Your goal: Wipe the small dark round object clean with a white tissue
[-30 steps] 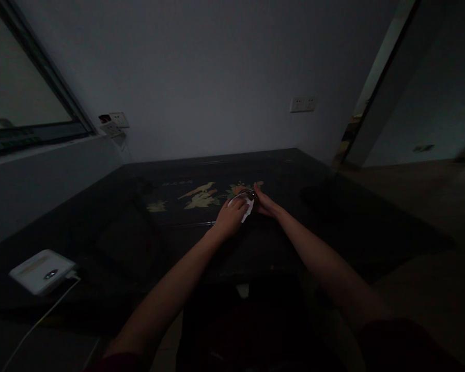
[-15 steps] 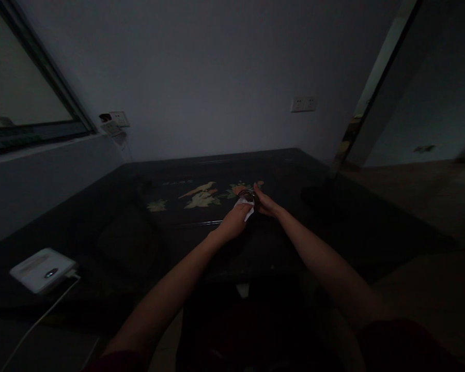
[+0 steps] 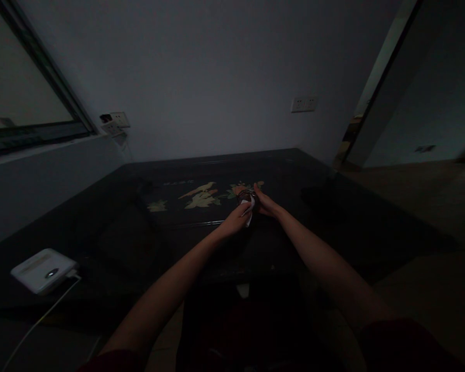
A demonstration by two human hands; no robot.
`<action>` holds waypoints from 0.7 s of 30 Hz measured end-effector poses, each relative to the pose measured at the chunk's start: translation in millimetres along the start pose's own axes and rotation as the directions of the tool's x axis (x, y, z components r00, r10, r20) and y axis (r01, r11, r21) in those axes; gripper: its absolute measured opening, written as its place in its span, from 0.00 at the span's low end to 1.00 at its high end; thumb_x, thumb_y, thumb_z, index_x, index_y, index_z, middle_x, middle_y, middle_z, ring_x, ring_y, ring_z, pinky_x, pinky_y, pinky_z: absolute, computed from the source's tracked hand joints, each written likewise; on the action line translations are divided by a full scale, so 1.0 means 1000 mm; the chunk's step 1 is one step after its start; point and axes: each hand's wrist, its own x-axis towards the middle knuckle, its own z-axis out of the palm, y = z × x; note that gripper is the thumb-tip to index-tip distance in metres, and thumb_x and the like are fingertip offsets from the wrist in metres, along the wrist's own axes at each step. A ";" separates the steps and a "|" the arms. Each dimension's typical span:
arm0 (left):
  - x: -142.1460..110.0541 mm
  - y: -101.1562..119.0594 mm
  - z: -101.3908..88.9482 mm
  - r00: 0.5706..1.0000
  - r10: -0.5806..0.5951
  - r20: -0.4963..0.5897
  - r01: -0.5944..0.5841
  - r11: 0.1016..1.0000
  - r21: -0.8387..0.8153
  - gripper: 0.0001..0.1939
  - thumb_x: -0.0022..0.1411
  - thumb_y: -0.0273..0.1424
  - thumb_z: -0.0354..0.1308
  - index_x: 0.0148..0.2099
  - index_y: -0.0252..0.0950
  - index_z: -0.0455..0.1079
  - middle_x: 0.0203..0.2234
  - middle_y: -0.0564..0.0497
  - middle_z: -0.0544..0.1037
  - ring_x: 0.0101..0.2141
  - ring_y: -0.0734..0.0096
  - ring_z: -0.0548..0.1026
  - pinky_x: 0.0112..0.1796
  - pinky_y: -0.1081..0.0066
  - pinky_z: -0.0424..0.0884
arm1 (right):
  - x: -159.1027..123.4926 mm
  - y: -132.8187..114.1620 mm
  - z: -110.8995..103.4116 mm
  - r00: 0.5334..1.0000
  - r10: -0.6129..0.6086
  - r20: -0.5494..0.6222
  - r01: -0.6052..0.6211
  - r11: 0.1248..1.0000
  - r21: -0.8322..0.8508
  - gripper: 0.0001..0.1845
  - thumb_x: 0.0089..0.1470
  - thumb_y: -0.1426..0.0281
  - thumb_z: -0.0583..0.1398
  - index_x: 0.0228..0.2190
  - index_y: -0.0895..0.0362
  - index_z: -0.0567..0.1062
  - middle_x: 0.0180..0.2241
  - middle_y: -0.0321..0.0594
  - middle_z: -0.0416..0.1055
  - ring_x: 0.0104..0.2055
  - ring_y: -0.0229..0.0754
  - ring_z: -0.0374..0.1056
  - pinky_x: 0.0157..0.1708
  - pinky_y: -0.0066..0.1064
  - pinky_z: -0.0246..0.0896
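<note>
My left hand (image 3: pixel 238 219) is closed on a crumpled white tissue (image 3: pixel 249 218), pressing it against a small dark roundish object (image 3: pixel 246 195). The object has a shiny rim, perhaps glass; the dim light hides its exact kind. From the right side, my right hand (image 3: pixel 266 202) grips the same object, its thumb pointing up and away along the side. Both hands meet over the dark tabletop (image 3: pixel 201 243), close to a printed flower and bird pattern (image 3: pixel 201 197).
At the left edge of the table lies a white box-shaped device (image 3: pixel 44 269) with a white cable (image 3: pixel 34 325) running down. Wall sockets (image 3: pixel 304 104) sit on the back wall, and another socket (image 3: pixel 119 119) is at the left corner. A doorway opens on the right.
My left hand has shifted slightly with the tissue, which is now folded differently over the near side of the dark object. My right hand stays nearly in place.
</note>
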 end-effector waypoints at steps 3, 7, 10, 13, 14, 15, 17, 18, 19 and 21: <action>-0.005 0.007 -0.006 0.997 0.068 0.044 -0.072 0.994 0.079 0.21 0.64 0.24 0.46 0.58 0.32 0.62 0.53 0.40 0.70 0.53 0.64 0.69 0.54 0.63 0.66 | 0.002 0.001 0.000 1.000 -0.021 -0.002 0.021 1.000 -0.001 0.27 0.62 0.50 0.45 0.40 0.55 0.75 0.34 0.40 0.78 0.34 0.40 0.73 0.40 0.31 0.67; -0.013 0.016 -0.016 0.992 0.031 0.123 -0.071 0.939 0.336 0.26 0.61 0.24 0.50 0.62 0.34 0.58 0.58 0.38 0.65 0.57 0.59 0.66 0.54 0.61 0.66 | 0.003 0.000 0.002 0.999 -0.026 -0.020 0.026 1.000 0.007 0.27 0.62 0.50 0.47 0.37 0.56 0.75 0.33 0.39 0.78 0.34 0.39 0.72 0.38 0.29 0.66; -0.015 0.019 -0.021 0.990 0.009 0.140 -0.079 0.863 0.500 0.25 0.62 0.24 0.48 0.62 0.35 0.58 0.60 0.39 0.63 0.60 0.56 0.62 0.54 0.57 0.65 | 0.000 -0.002 0.005 1.000 0.012 -0.023 -0.011 1.000 0.018 0.28 0.63 0.51 0.45 0.35 0.56 0.75 0.32 0.39 0.77 0.33 0.38 0.72 0.36 0.28 0.65; -0.013 0.017 -0.021 0.994 0.041 0.104 -0.095 0.804 0.587 0.23 0.64 0.23 0.47 0.61 0.34 0.60 0.60 0.39 0.63 0.63 0.56 0.57 0.58 0.54 0.59 | -0.002 -0.004 0.006 0.999 0.035 -0.015 -0.035 0.999 0.021 0.28 0.62 0.49 0.45 0.36 0.56 0.75 0.31 0.39 0.77 0.32 0.38 0.72 0.34 0.28 0.65; -0.013 0.016 -0.020 0.994 0.056 0.091 -0.100 0.793 0.602 0.23 0.64 0.23 0.47 0.61 0.34 0.60 0.60 0.39 0.63 0.63 0.57 0.56 0.59 0.54 0.58 | -0.002 -0.004 0.006 0.999 0.032 -0.012 -0.032 0.999 0.020 0.28 0.62 0.49 0.46 0.36 0.56 0.75 0.30 0.39 0.77 0.32 0.39 0.72 0.34 0.28 0.65; -0.012 0.015 -0.020 0.994 0.067 0.081 -0.103 0.785 0.611 0.22 0.64 0.23 0.47 0.61 0.34 0.60 0.60 0.39 0.63 0.64 0.57 0.55 0.59 0.54 0.57 | -0.002 -0.003 0.005 1.000 0.028 -0.011 -0.028 0.999 0.018 0.28 0.61 0.48 0.47 0.37 0.56 0.75 0.30 0.39 0.77 0.32 0.39 0.72 0.33 0.28 0.65; -0.012 0.015 -0.019 0.994 0.078 0.076 -0.108 0.779 0.617 0.22 0.64 0.23 0.47 0.60 0.34 0.60 0.60 0.39 0.63 0.64 0.57 0.54 0.59 0.54 0.57 | -0.002 -0.002 0.003 1.000 0.022 -0.014 -0.022 1.000 0.017 0.28 0.61 0.48 0.47 0.38 0.56 0.75 0.30 0.39 0.77 0.32 0.39 0.72 0.33 0.28 0.65; -0.013 0.015 -0.019 0.994 0.077 0.078 -0.108 0.780 0.617 0.23 0.64 0.23 0.47 0.61 0.34 0.60 0.59 0.38 0.64 0.64 0.57 0.54 0.59 0.54 0.57 | -0.001 -0.002 0.003 1.000 0.024 -0.018 -0.024 1.000 0.016 0.28 0.61 0.48 0.47 0.38 0.56 0.75 0.30 0.39 0.77 0.31 0.39 0.72 0.32 0.28 0.64; -0.013 0.016 -0.019 0.994 0.072 0.083 -0.108 0.782 0.614 0.23 0.64 0.23 0.47 0.61 0.34 0.60 0.59 0.39 0.64 0.64 0.57 0.55 0.59 0.54 0.57 | 0.000 -0.001 0.002 0.999 0.027 -0.020 -0.027 1.000 0.013 0.28 0.61 0.48 0.47 0.37 0.56 0.75 0.30 0.39 0.77 0.31 0.38 0.71 0.32 0.28 0.64; -0.013 0.017 -0.020 0.994 0.050 0.093 -0.097 0.792 0.603 0.24 0.63 0.23 0.48 0.61 0.34 0.60 0.58 0.39 0.65 0.62 0.55 0.58 0.58 0.54 0.59 | 0.000 0.000 0.001 0.999 0.029 -0.014 -0.029 1.000 0.008 0.28 0.60 0.47 0.47 0.37 0.55 0.75 0.30 0.39 0.77 0.30 0.38 0.71 0.31 0.27 0.64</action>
